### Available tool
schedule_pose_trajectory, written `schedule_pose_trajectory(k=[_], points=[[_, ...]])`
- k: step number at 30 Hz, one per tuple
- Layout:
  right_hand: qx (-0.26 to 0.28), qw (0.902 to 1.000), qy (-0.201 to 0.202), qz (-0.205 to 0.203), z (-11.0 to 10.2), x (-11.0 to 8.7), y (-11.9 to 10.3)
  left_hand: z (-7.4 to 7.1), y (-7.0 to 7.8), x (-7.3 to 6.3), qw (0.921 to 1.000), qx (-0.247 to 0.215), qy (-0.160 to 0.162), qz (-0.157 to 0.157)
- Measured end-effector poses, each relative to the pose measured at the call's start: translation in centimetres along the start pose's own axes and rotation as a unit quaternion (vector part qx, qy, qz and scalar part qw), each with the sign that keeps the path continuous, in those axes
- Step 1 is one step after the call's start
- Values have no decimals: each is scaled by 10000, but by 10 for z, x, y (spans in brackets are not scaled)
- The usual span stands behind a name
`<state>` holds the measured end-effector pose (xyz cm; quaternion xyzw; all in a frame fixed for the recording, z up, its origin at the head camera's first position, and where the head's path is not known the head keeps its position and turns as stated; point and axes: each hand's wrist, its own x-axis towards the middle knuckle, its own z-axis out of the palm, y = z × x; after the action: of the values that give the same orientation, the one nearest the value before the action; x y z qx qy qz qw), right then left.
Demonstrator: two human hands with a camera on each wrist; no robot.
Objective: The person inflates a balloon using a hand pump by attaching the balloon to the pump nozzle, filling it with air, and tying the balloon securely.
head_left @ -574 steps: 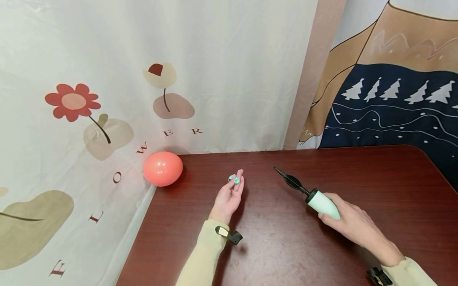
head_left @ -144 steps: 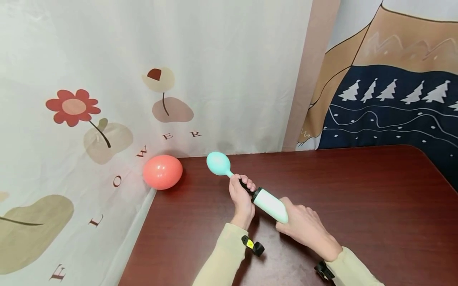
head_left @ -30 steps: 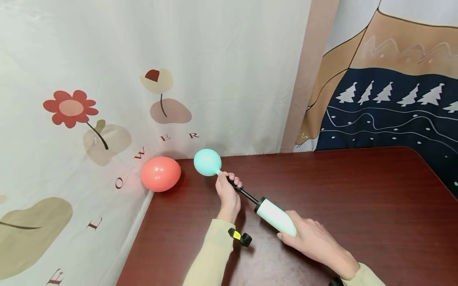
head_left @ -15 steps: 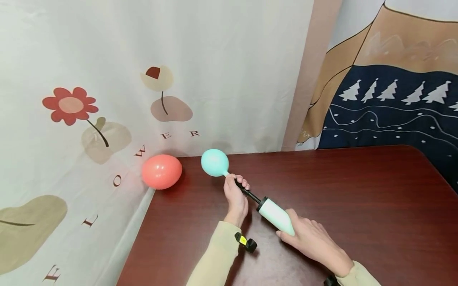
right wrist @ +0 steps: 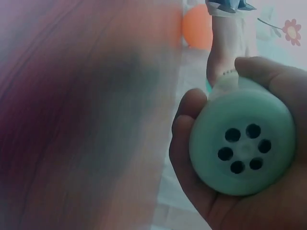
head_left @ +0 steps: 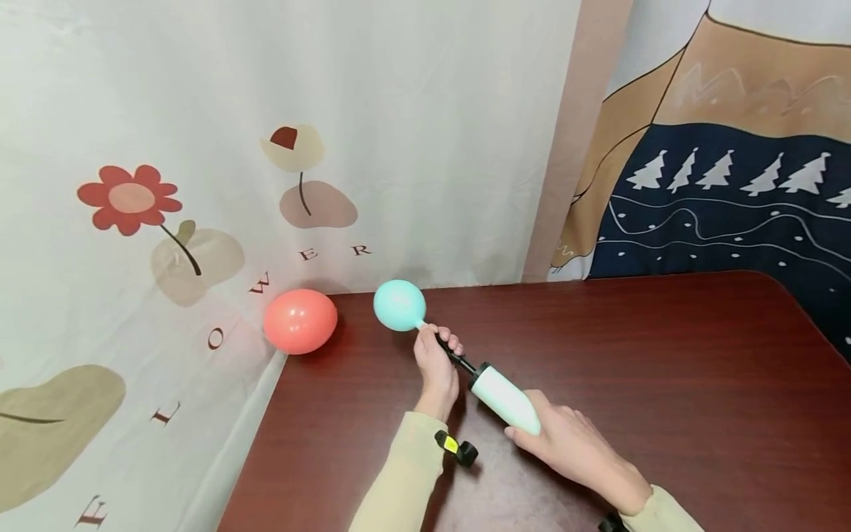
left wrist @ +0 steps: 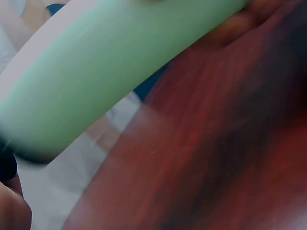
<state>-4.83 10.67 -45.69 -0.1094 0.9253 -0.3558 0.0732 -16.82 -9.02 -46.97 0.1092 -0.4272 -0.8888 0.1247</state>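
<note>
Gripping the rear of the mint-green pump [head_left: 507, 399] is the right hand [head_left: 575, 443], fingers and thumb wrapped round the fat barrel. The right wrist view looks straight at the pump's end cap [right wrist: 243, 146], which has a ring of dark holes in it. The left hand [head_left: 435, 360] is at the pump's front end, fingers curled round its black handle part, with a bit of black rod [head_left: 467, 364] showing between that hand and the barrel. The left wrist view is pretty blurry, mostly barrel.

Just past the pump's front end there's a teal balloon [head_left: 400, 305], rounded out with air, its pale neck running down into the left hand. Fingers cover the spot where neck meets pump, so can't tell how it sits there.

Further out to the pump's left is a red balloon [head_left: 301, 321], by the back corner of the dark reddish table [head_left: 665, 355] that's under the pump. Behind the pump hangs a flower-print curtain [head_left: 439, 148], and off to its right, navy cloth [head_left: 725, 214] with white trees.
</note>
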Motion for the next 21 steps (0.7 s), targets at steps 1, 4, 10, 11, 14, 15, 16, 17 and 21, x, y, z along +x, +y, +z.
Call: schedule_pose_trajectory(k=[1,4,10,11,14,15,16,17,21], points=[[-13,10000,-18,-38,-3,-3,2,-1,3,4,9999,-84,57,65],[-149,9998,-45,-130,-14,-11,9,-3,13,13,9993,-245,199,222],[-385,9988,-111,-291,-22,-15,17,-4,16,13,9993,-292,206,132],[-411,9986,-153,-299,-22,-14,17,-3,15,11,9992,-302,204,141],[-471,9981,-262,-313,-20,-8,14,-1,7,3,9990,-348,199,208],[-470,9980,-263,-326,-19,-6,12,1,5,-1,9990,-343,164,217],[-477,9980,-242,-337,-17,-3,10,2,2,-4,9992,-338,116,204],[-473,9980,-217,-360,-17,0,8,4,0,-8,9994,-308,55,173],[-502,9975,-12,-500,-14,10,-1,10,-7,-21,9997,-168,-192,9]])
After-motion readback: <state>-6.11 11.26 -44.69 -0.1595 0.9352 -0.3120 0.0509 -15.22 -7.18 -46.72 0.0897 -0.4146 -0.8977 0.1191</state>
